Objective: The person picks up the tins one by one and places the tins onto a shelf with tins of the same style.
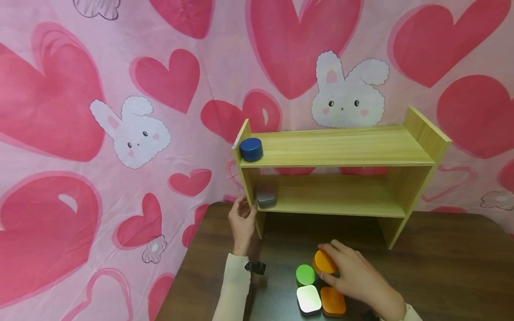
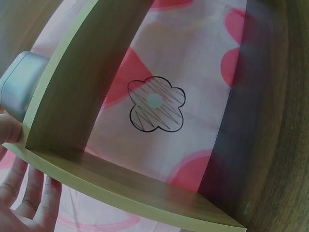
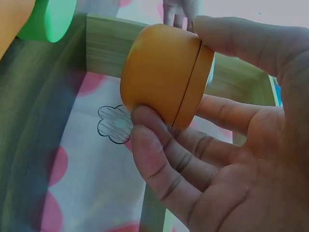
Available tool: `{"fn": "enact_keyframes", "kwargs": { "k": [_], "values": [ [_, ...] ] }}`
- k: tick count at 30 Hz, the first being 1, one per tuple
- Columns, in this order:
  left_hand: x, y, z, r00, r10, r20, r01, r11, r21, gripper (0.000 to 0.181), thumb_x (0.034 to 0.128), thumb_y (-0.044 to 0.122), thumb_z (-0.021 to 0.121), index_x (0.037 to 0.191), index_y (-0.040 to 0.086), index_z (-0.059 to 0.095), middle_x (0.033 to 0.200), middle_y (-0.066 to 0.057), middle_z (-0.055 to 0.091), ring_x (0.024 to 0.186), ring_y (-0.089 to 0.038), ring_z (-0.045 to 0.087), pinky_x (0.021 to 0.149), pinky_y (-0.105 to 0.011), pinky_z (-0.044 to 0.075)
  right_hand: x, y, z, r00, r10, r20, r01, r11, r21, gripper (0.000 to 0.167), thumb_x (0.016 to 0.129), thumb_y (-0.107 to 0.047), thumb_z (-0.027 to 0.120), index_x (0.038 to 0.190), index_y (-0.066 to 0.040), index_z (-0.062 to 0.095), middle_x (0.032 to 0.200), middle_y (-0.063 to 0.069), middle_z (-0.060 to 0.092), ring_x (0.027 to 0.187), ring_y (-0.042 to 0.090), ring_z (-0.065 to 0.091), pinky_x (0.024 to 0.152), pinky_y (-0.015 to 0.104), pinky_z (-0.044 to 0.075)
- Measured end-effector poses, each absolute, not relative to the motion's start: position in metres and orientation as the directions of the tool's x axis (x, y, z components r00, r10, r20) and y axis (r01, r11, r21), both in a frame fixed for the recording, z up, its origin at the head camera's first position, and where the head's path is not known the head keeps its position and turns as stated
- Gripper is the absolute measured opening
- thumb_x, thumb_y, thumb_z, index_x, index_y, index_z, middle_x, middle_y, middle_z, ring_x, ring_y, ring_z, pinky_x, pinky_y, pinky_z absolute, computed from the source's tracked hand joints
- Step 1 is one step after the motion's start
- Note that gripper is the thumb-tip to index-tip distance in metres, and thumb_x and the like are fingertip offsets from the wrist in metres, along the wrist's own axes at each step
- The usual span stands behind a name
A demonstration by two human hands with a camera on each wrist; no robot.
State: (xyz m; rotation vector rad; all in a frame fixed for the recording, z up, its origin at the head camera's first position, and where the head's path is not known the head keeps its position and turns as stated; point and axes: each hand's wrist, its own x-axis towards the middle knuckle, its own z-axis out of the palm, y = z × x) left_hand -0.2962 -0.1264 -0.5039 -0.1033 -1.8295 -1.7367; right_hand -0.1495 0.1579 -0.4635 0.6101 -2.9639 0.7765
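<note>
My right hand (image 1: 351, 272) grips a round orange tin (image 3: 161, 72), lifted off the dark table, with thumb and fingers around its side. Just left of it on the table stands a round green tin (image 1: 305, 275). Nearer to me are a square silver-white tin (image 1: 309, 299) and a square orange tin (image 1: 333, 301). My left hand (image 1: 242, 223) holds the left side panel of a small wooden shelf (image 1: 337, 151), thumb at the front edge and fingers along the outer face. Beside that thumb, a grey tin (image 2: 24, 84) sits on the lower board.
A round blue tin (image 1: 251, 149) stands at the left end of the top board. The shelf's right side panel (image 1: 427, 133) rises above that board. Behind everything hangs a pink cloth (image 1: 217, 58) with hearts and rabbits. The brown table (image 1: 453, 263) extends to the right.
</note>
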Motion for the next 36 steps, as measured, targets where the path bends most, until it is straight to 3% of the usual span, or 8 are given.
{"fn": "enact_keyframes", "kwargs": {
  "k": [7, 13, 21, 26, 29, 33, 36],
  "values": [
    [-0.283, -0.124, -0.486, -0.823, -0.317, 0.471, 0.455, 0.128, 0.881, 0.031, 0.0873, -0.013, 0.070, 0.118, -0.011, 0.068, 0.113, -0.030, 0.071, 0.100, -0.031, 0.069, 0.089, -0.057, 0.060, -0.151, 0.160, -0.454, -0.903, -0.393, 0.175, -0.429, 0.786, -0.446, 0.056, 0.082, -0.034, 0.087, 0.129, -0.012, 0.068, 0.101, -0.008, 0.059, 0.072, 0.001, 0.045, 0.063, 0.019, 0.043],
    [-0.274, -0.122, -0.478, -0.817, -0.327, 0.476, 0.466, 0.114, 0.878, 0.030, 0.0878, -0.012, 0.070, 0.118, -0.010, 0.068, 0.113, -0.030, 0.070, 0.102, -0.041, 0.068, 0.088, -0.050, 0.061, -0.154, 0.162, -0.442, -0.881, -0.425, 0.209, -0.473, 0.756, -0.453, 0.057, 0.082, -0.032, 0.087, 0.130, -0.009, 0.066, 0.099, -0.008, 0.058, 0.070, -0.002, 0.044, 0.062, 0.018, 0.043],
    [-0.278, -0.121, -0.482, -0.813, -0.348, 0.466, 0.461, 0.104, 0.881, 0.030, 0.0865, -0.014, 0.069, 0.116, -0.009, 0.069, 0.113, -0.029, 0.070, 0.102, -0.040, 0.067, 0.086, -0.033, 0.062, -0.155, 0.163, -0.427, -0.845, -0.466, 0.262, -0.535, 0.740, -0.407, 0.055, 0.083, -0.031, 0.087, 0.129, -0.009, 0.066, 0.099, -0.008, 0.057, 0.070, -0.004, 0.044, 0.062, 0.018, 0.044],
    [-0.278, -0.122, -0.480, -0.813, -0.336, 0.476, 0.469, 0.107, 0.877, 0.030, 0.0864, -0.014, 0.069, 0.116, -0.011, 0.068, 0.112, -0.031, 0.070, 0.102, -0.043, 0.066, 0.087, -0.044, 0.062, -0.156, 0.164, -0.420, -0.834, -0.479, 0.274, -0.551, 0.734, -0.397, 0.055, 0.083, -0.030, 0.087, 0.129, -0.009, 0.066, 0.102, -0.008, 0.059, 0.071, -0.003, 0.046, 0.063, 0.018, 0.045],
    [-0.276, -0.122, -0.478, -0.813, -0.323, 0.484, 0.475, 0.114, 0.873, 0.030, 0.0867, -0.013, 0.070, 0.117, -0.011, 0.068, 0.112, -0.030, 0.070, 0.100, -0.038, 0.067, 0.088, -0.051, 0.061, -0.158, 0.165, -0.417, -0.830, -0.490, 0.267, -0.558, 0.723, -0.408, 0.055, 0.084, -0.030, 0.087, 0.130, -0.009, 0.066, 0.102, -0.007, 0.059, 0.071, -0.003, 0.048, 0.063, 0.018, 0.047],
    [-0.274, -0.122, -0.476, -0.816, -0.316, 0.483, 0.472, 0.117, 0.874, 0.030, 0.0871, -0.012, 0.071, 0.117, -0.009, 0.069, 0.112, -0.028, 0.071, 0.098, -0.028, 0.069, 0.087, -0.049, 0.062, -0.159, 0.165, -0.412, -0.819, -0.509, 0.267, -0.574, 0.712, -0.404, 0.055, 0.084, -0.029, 0.086, 0.130, -0.008, 0.066, 0.101, -0.007, 0.059, 0.072, -0.004, 0.047, 0.064, 0.018, 0.047],
    [-0.277, -0.123, -0.480, -0.822, -0.318, 0.472, 0.463, 0.111, 0.880, 0.030, 0.0870, -0.012, 0.071, 0.117, -0.009, 0.069, 0.112, -0.028, 0.071, 0.099, -0.028, 0.068, 0.088, -0.046, 0.062, -0.158, 0.165, -0.407, -0.816, -0.514, 0.264, -0.577, 0.713, -0.397, 0.054, 0.085, -0.029, 0.085, 0.130, -0.007, 0.066, 0.100, -0.009, 0.058, 0.072, -0.004, 0.047, 0.064, 0.017, 0.048]
  ]
}}
